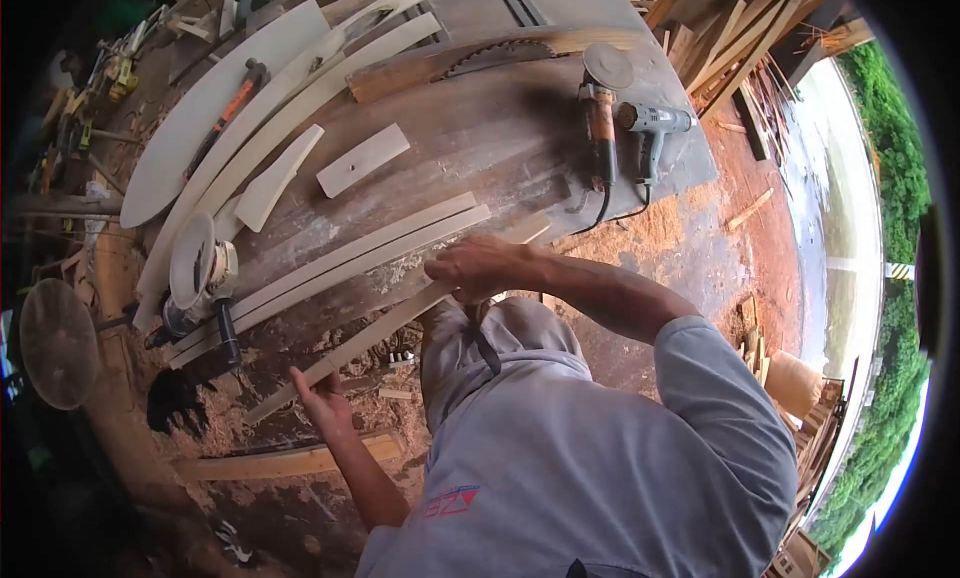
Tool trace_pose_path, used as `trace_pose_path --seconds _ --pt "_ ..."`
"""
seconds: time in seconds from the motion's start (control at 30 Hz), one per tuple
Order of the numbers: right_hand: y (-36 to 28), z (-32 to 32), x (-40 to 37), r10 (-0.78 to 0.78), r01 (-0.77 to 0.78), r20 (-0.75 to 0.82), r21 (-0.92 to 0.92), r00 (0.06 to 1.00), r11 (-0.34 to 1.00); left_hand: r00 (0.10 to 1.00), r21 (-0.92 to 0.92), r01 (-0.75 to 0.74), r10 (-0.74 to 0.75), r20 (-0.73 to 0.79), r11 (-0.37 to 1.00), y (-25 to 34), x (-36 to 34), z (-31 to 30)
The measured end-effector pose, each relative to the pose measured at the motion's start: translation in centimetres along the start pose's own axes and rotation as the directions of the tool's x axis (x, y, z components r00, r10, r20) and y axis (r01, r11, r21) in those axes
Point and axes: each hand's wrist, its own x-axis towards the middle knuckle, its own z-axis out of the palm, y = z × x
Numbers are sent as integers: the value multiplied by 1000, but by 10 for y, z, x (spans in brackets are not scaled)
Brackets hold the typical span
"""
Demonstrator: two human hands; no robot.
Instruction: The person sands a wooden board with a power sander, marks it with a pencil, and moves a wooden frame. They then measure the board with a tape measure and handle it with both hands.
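Note:
A long, narrow wooden strip [385,325] slants in front of my body, with both hands on it. My left hand [325,406] is closed on its lower left part, the thumb along the near side. Further up, my right hand [475,265] wraps round it in a fist and hides a stretch of the wood. Just beyond the strip, two more pale strips [350,262] lie side by side on the worktable [520,138]. A sander-like power tool with a round disc [193,261] rests over their left end.
An angle grinder [602,128] and a grey heat gun [655,120] lie at the table's far right, cords trailing. Curved boards [225,108], a hammer [235,103], a short block [363,161] and a saw blade [495,58] occupy the far side. A black glove [178,403] lies left.

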Motion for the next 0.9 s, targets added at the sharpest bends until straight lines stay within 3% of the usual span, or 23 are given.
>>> trace_pose_path --seconds 0.07,0.1,0.13,0.17,0.2,0.23,0.27,0.33,0.47,0.53,0.6,0.63,0.67,0.7,0.73,0.8,0.87,0.9 --pt "21 -1 -7 -165 171 -374 -18 913 985 999 -35 -7 6 -49 999 -5 15 16" --pt "13 -36 -31 69 -16 -375 143 925 990 999 -6 9 -9 -50 1000 -5 21 24" --pt "32 -49 -49 228 -109 -512 252 828 962 999 41 -22 23 -22 999 -9 31 23" --pt "62 -57 -71 328 -289 -730 184 599 939 994 111 111 -110 -17 988 -5 43 25" --pt "111 -54 -92 395 -513 -835 164 383 843 991 239 79 -101 83 968 -9 57 19" --pt "132 -58 -113 612 -728 -781 346 126 591 985 370 94 -141 103 924 -5 51 30" --pt "177 -47 -131 689 -855 -725 358 -1 375 977 456 153 -203 63 877 -7 60 33" --pt "224 -43 -154 896 -757 -435 554 92 346 966 585 171 -251 59 793 -7 54 47" --pt "271 -32 -144 949 -592 -303 750 87 294 968 605 141 -238 81 783 -16 52 59" --pt "274 -37 -146 929 -541 -298 755 220 370 959 515 208 -276 58 832 -15 54 61" --pt "270 -31 -156 879 -289 -310 859 363 422 970 524 181 -241 46 832 -10 48 57" --pt "243 -35 -161 902 -209 -204 931 380 299 972 653 149 -230 40 743 -6 35 58" --pt "235 -20 -167 878 -81 -200 962 434 259 975 762 122 -219 27 636 -3 19 61" --pt "208 -12 -170 878 17 -212 974 428 227 974 811 111 -225 27 574 -3 -5 74" --pt "181 -1 -173 884 112 -193 981 425 160 960 857 4 -242 142 516 -8 -34 88" --pt "99 2 -176 879 267 -227 956 420 119 834 823 -239 -326 446 515 -53 -76 118" --pt "46 12 -171 888 361 -335 908 316 214 533 667 -552 -403 744 501 -105 -123 163" --pt "22 15 -165 907 370 -332 902 260 224 397 494 -659 -295 869 567 -141 -141 178"
